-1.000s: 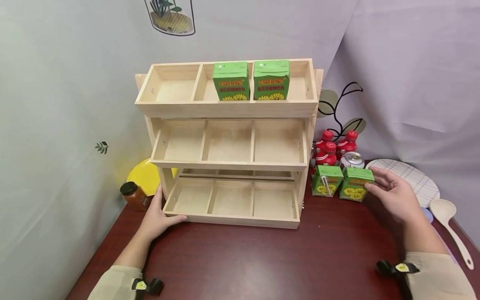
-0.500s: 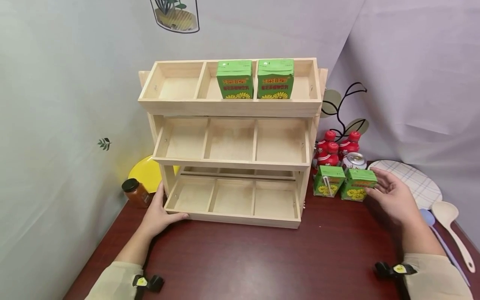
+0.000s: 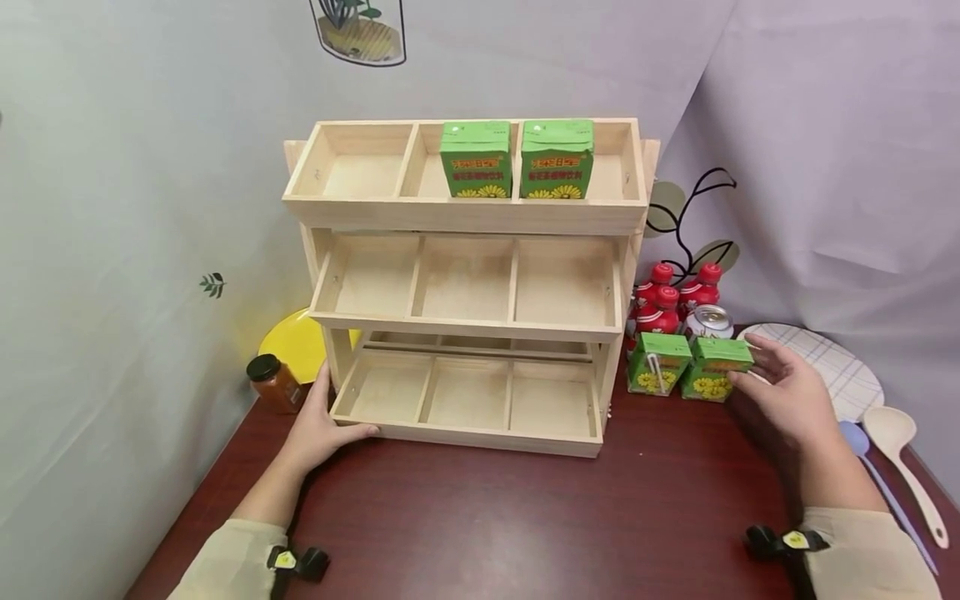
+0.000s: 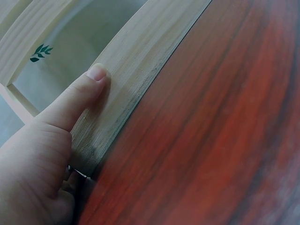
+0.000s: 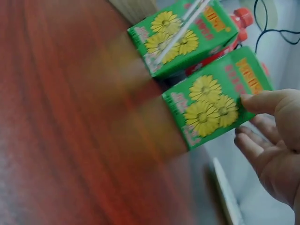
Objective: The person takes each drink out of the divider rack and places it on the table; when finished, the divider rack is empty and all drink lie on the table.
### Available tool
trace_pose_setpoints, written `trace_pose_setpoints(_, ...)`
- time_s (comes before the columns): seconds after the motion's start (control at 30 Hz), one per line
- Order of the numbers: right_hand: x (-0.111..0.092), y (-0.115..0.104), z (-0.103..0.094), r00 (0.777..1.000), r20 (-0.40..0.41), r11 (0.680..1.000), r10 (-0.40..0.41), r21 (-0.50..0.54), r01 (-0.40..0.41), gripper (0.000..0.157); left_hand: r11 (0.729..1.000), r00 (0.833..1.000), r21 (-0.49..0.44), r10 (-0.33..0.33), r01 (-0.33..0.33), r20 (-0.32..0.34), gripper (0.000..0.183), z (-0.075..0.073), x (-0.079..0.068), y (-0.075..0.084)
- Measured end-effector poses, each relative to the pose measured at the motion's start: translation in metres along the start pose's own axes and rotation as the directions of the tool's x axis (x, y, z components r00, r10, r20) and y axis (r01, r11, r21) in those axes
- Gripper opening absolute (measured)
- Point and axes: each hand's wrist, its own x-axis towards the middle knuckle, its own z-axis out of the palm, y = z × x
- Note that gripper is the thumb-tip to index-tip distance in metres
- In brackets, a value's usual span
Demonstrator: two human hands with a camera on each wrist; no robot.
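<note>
A three-tier wooden display rack (image 3: 457,433) stands on the table. My left hand (image 3: 311,433) grips its lower left corner, thumb along the front board (image 4: 136,56) and the other fingers round the side, mostly hidden. To the right of the rack, my right hand (image 3: 795,400) holds the right edge of a green drink carton (image 3: 716,371) with yellow flowers. In the right wrist view the thumb lies on the carton's front face, with some fingertips hidden behind it. Next to it stands a similar carton (image 3: 658,367) with a straw on its front. Two more cartons (image 3: 477,160) sit in the top tier.
Red-capped bottles (image 3: 660,312) and a can (image 3: 708,321) stand behind the right-hand cartons. A checked oval mat (image 3: 832,367), a blue spoon (image 3: 855,437) and a cream ladle (image 3: 892,429) lie farther right. At left are a dark-lidded jar (image 3: 276,385) and a yellow plate (image 3: 288,342).
The head view has shifted slightly, so the rack appears a little farther right. Both hands keep their places on the rack and the carton.
</note>
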Motion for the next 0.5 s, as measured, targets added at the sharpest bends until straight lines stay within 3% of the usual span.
trace_pose_setpoints(0.13, 0.001, -0.020, -0.008, 0.991, -0.112, 0.996, 0.073, 0.057, -0.067, 0.057, 1.000, 1.000, 0.002, 0.003, -0.003, 0.005, 0.129, -0.001, 0.000, 0.001)
trace_pose_setpoints(0.3, 0.004, -0.062, -0.012, 0.922, -0.337, 0.967, 0.189, 0.228, -0.115, 0.043, 1.000, 1.000, -0.012, 0.004, -0.004, 0.004, 0.128, -0.001, 0.000, 0.002)
trace_pose_setpoints(0.37, 0.007, -0.078, -0.010, 0.901, -0.401, 0.970, 0.166, 0.232, -0.075, 0.038, 1.000, 1.000, -0.012, 0.007, -0.007, 0.003, 0.128, -0.002, 0.000, 0.002)
trace_pose_setpoints(0.5, 0.017, -0.109, -0.008, 0.900, -0.437, 0.986, -0.006, 0.145, 0.077, 0.031, 1.000, 1.000, -0.004, 0.009, -0.009, -0.003, 0.128, -0.001, 0.000, 0.002)
